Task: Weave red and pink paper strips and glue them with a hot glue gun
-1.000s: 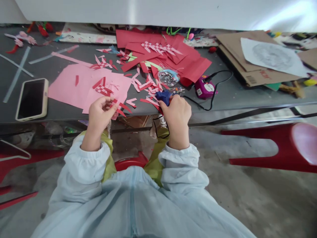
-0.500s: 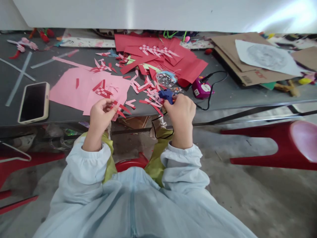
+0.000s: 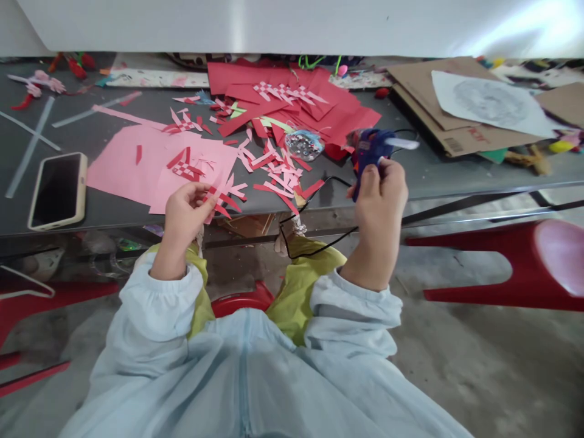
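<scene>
Between its thumb and fingers my left hand (image 3: pixel 186 210) pinches a woven paper piece (image 3: pixel 222 199) of red and pink strips, just over the table's front edge. My right hand (image 3: pixel 381 198) is wrapped round the handle of a blue glue gun (image 3: pixel 371 152), raised over the table at the right; a whitish glue stick (image 3: pixel 401 143) sticks out of its back end. A black cord (image 3: pixel 314 248) loops down from it past the table edge. Pink paper sheets (image 3: pixel 121 161) lie beside my left hand, with another woven red-and-pink piece (image 3: pixel 186 167) on them. Cut paper strips (image 3: pixel 278 167) are heaped between my hands.
A phone (image 3: pixel 58 190) lies at the left edge. Red paper sheets (image 3: pixel 342 118) are piled at the back, with a clear round piece of small beads (image 3: pixel 305 145) in front. Cardboard (image 3: pixel 424 100) bearing a printed sheet (image 3: pixel 493 103) lies at the right. A red stool (image 3: pixel 515 261) stands below.
My right hand has lifted the glue gun and moved it right, turning it so that its glue stick end points right. My left hand holds the woven piece in nearly the same place.
</scene>
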### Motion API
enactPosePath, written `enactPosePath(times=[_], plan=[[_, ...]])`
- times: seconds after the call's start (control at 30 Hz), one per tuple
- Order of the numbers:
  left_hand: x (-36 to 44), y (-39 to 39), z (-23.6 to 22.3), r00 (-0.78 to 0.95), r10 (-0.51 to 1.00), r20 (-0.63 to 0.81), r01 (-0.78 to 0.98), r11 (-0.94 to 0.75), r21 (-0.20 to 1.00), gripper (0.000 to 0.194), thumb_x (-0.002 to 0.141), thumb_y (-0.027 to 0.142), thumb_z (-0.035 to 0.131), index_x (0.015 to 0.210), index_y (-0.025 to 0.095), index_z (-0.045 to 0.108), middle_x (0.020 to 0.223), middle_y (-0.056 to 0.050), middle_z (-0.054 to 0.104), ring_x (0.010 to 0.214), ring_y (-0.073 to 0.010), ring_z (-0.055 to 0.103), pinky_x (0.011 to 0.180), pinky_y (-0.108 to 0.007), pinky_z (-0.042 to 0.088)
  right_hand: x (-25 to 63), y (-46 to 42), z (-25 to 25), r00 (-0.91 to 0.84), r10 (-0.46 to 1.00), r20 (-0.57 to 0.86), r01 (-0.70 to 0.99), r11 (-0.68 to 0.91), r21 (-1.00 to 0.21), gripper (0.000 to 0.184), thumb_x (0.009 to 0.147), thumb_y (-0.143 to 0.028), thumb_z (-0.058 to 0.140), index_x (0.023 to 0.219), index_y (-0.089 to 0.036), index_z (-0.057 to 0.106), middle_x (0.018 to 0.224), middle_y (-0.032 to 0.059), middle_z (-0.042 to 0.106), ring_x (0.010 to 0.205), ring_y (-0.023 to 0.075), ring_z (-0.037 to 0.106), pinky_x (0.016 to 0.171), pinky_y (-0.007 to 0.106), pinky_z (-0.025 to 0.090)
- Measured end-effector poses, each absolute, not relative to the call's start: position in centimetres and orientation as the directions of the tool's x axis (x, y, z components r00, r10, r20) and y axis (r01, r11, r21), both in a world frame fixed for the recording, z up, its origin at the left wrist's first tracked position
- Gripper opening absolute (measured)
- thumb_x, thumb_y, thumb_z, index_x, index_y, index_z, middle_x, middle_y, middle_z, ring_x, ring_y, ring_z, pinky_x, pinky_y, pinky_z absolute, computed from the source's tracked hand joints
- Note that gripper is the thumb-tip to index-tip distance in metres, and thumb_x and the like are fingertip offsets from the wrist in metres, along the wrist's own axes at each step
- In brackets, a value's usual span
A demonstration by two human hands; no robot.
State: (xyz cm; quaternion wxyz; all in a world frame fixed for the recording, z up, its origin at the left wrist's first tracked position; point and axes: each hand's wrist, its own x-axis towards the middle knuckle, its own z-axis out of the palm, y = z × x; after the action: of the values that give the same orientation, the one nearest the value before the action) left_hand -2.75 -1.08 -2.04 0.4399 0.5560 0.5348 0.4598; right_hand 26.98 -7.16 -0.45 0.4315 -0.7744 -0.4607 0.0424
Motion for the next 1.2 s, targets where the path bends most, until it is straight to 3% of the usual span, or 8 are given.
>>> enactPosePath(times=[0.07,0.13,0.4,0.63,0.77,0.97,1.1,1.2], plan=[[-2.8,-1.0,-2.1,-0.010,0.998,0.057,0.195,-0.054,0.979,0.021,0.065,0.020,0.074,0.084,0.017,0.066,0.062,0.004,0.062,0.048,-0.0088,0.056,0.045,-0.019,0.048,26.7,-7.1,-0.2,0.652,0.713,0.258,0.452,-0.093,-0.887,0.022,0.089,-0.042,0.038,0.097,-0.024,0.048,0.078,0.0048,0.058,0.066,0.0229,0.063,0.061,0.037,0.047],[-2.9,-1.1,-2.2,-0.030,0.998,0.057,0.196,-0.050,0.979,0.022,0.065,0.021,0.075,0.085,0.017,0.067,0.064,0.003,0.063,0.049,-0.0095,0.058,0.045,-0.019,0.049,26.4,-6.9,0.0,0.671,0.723,0.164,0.248,-0.010,-0.969,0.022,0.086,-0.046,0.039,0.082,-0.026,0.045,0.072,0.0030,0.052,0.063,0.0220,0.061,0.055,0.034,0.043],[-4.6,-2.1,-1.8,-0.158,0.986,0.062,0.210,-0.028,0.977,0.020,0.069,0.021,0.073,0.087,0.015,0.069,0.078,0.001,0.068,0.052,-0.0081,0.062,0.049,-0.019,0.055,24.8,-6.2,0.2,0.462,0.886,-0.046,-0.095,-0.002,-0.995,0.028,0.079,-0.053,0.047,0.075,-0.025,0.045,0.063,-0.0027,0.043,0.048,0.0123,0.040,0.048,0.031,0.040],[-7.5,-2.1,-3.1,-0.311,0.944,0.110,0.305,-0.010,0.952,0.022,0.072,0.017,0.070,0.094,0.017,0.069,0.078,0.002,0.064,0.054,-0.0088,0.062,0.052,-0.020,0.055,20.5,-6.2,1.0,0.343,0.939,-0.026,0.032,-0.039,-0.999,0.029,0.073,-0.036,0.073,0.062,-0.023,0.049,0.052,-0.0053,0.045,0.041,0.0083,0.041,0.041,0.025,0.033],[-6.6,-2.6,-3.1,-0.295,0.954,0.059,0.291,0.031,0.956,0.026,0.074,0.017,0.070,0.100,0.018,0.068,0.077,0.002,0.062,0.059,-0.0107,0.063,0.057,-0.024,0.057,18.9,-5.3,0.5,0.205,0.976,-0.078,-0.009,-0.078,-0.997,0.028,0.068,-0.033,0.074,0.060,-0.023,0.050,0.048,-0.0071,0.041,0.040,0.0063,0.037,0.040,0.024,0.033],[-5.4,-3.8,-2.2,-0.337,0.934,0.119,0.593,0.113,0.797,0.025,0.078,0.017,0.071,0.103,0.018,0.069,0.087,-0.002,0.069,0.074,-0.0160,0.065,0.085,-0.034,0.054,16.8,-4.4,-0.1,0.004,0.973,-0.229,-0.130,-0.227,-0.965,0.028,0.065,-0.033,0.074,0.067,-0.023,0.048,0.052,-0.0089,0.045,0.040,0.0049,0.039,0.039,0.020,0.033],[-5.7,-4.8,-1.7,-0.329,0.917,0.227,0.678,0.062,0.733,0.026,0.083,0.017,0.069,0.109,0.019,0.069,0.109,-0.008,0.070,0.093,-0.0206,0.067,0.092,-0.035,0.050,16.6,-4.4,-0.2,-0.119,0.936,-0.332,-0.115,-0.345,-0.931,0.023,0.069,-0.037,0.071,0.075,-0.022,0.054,0.053,-0.0064,0.055,0.039,0.0062,0.039,0.037,0.021,0.033],[-6.6,-5.6,-1.5,-0.218,0.935,0.279,0.725,-0.037,0.688,0.021,0.085,0.017,0.065,0.104,0.022,0.072,0.107,-0.006,0.072,0.097,-0.0230,0.065,0.095,-0.037,0.049,17.0,-4.4,-0.2,-0.157,0.908,-0.388,-0.127,-0.409,-0.904,0.022,0.068,-0.036,0.070,0.074,-0.022,0.054,0.049,-0.0057,0.053,0.036,0.0063,0.034,0.036,0.022,0.029]])
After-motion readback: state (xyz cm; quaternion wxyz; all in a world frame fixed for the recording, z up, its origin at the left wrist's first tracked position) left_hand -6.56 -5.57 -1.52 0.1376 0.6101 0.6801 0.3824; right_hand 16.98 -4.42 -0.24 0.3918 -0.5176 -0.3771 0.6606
